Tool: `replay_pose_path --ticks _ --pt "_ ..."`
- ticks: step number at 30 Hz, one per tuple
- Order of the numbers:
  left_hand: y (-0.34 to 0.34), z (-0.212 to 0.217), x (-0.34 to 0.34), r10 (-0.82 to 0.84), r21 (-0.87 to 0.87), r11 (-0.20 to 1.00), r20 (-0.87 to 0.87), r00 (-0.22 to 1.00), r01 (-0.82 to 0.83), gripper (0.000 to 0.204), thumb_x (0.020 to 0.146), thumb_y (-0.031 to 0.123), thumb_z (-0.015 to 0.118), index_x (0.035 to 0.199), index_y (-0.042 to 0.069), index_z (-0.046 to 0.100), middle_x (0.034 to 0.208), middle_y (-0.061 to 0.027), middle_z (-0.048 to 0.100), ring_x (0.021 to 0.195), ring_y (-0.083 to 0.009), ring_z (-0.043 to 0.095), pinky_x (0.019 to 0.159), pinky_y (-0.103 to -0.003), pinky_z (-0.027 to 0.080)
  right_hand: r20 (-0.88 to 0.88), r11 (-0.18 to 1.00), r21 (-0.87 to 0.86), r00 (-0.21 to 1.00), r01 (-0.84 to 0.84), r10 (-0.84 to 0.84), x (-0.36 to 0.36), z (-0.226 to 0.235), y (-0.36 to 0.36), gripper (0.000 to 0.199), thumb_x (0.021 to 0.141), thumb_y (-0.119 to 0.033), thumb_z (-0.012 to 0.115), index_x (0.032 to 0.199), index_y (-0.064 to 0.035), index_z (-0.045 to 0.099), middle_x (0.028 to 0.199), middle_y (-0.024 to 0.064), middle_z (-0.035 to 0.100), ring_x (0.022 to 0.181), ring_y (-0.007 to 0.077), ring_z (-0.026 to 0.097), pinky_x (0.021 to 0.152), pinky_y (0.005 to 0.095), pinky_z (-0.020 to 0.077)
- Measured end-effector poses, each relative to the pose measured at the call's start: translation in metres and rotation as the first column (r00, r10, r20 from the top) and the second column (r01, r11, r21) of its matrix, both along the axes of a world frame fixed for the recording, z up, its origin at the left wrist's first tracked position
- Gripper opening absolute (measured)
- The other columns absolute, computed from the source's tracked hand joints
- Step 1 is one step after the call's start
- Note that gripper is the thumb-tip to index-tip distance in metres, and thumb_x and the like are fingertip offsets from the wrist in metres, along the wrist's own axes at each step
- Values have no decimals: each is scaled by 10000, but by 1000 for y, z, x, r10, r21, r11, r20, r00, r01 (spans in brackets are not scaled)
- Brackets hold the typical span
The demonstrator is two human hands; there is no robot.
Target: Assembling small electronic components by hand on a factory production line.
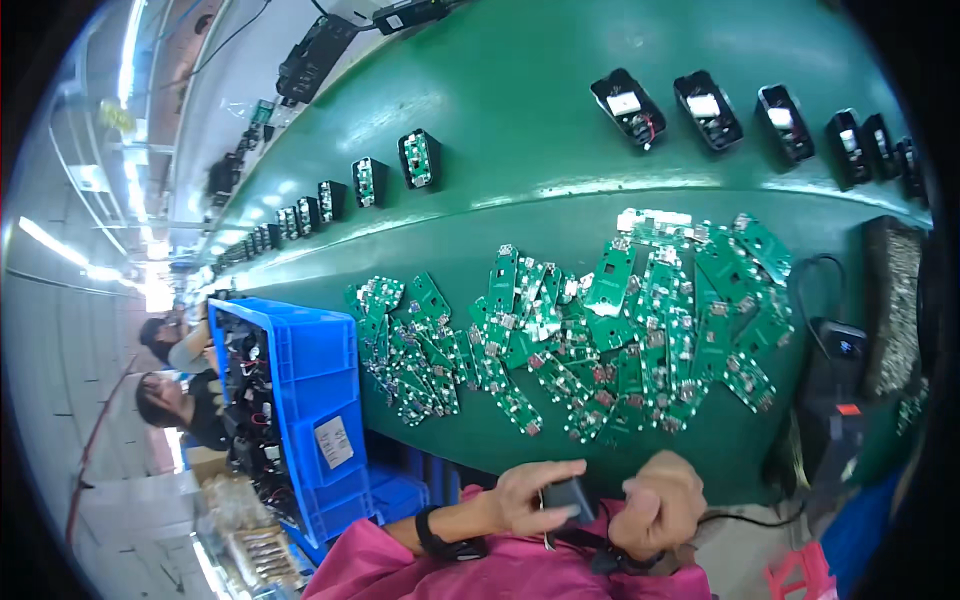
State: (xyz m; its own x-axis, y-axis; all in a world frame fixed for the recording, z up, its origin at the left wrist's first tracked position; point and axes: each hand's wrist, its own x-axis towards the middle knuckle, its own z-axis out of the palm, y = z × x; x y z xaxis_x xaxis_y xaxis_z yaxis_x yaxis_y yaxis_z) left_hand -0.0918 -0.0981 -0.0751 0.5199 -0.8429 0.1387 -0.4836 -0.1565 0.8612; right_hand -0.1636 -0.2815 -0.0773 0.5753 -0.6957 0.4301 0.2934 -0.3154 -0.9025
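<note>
My left hand [522, 498] grips a small black plastic case [570, 498] between thumb and fingers, just in front of my body at the bench's near edge. Close beside it on the right, my right hand [660, 505] is curled with the thumb folded over; whatever it may hold is hidden. Beyond both hands, a broad loose pile of green circuit boards [610, 275] covers the green bench top [440, 450]. The boards overlap at many angles, and neither hand touches them.
A blue crate [315, 370] filled with black wired parts stands left. Open black cases [627, 105] line the bench's far strip, some with boards [418, 160] inside. A dark device with a small display [840, 345] and a cable sits right. Two people [185, 405] are beyond the crate.
</note>
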Motion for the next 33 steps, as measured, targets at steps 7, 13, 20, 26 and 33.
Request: replay_pose_path --ticks 7,13,20,26,33 --pt "-2 -3 4 -153 -107 985 -197 968 134 674 761 340 608 1264 -100 523 908 -207 612 729 -327 575 652 -397 443 103 960 281 995 -10 -20 0 6 -22 240 895 -139 608 748 49 634 606 100 546 425 220 485 403 327 391" --pt "6 10 3 -86 67 991 -361 929 118 704 755 357 616 1282 -99 515 964 -212 611 740 -333 580 679 -396 453 197 932 226 951 -282 239 -11 -4 -35 149 878 -80 616 837 61 633 662 95 573 461 220 537 402 329 419" --pt "-5 17 -1 315 30 935 -527 789 -353 605 876 242 692 1368 -5 441 1111 -247 640 929 -287 676 766 -349 546 184 881 159 890 -446 417 5 -1 -13 278 887 -252 649 877 23 684 637 82 591 493 210 567 461 319 455" --pt "-34 2 -4 480 -172 864 3 877 -473 552 800 83 782 1272 -43 524 1096 -217 658 941 -259 677 779 -336 554 -102 930 128 928 -344 357 -3 19 3 323 779 -252 790 930 17 691 760 105 657 579 187 605 520 303 489" --pt "-5 17 -8 421 -151 895 -18 907 -419 617 858 127 728 1369 -10 411 1265 -256 582 1112 -284 606 956 -377 492 -36 932 -13 931 -363 362 3 39 42 96 839 -71 675 889 5 644 794 124 603 662 294 609 575 378 481"
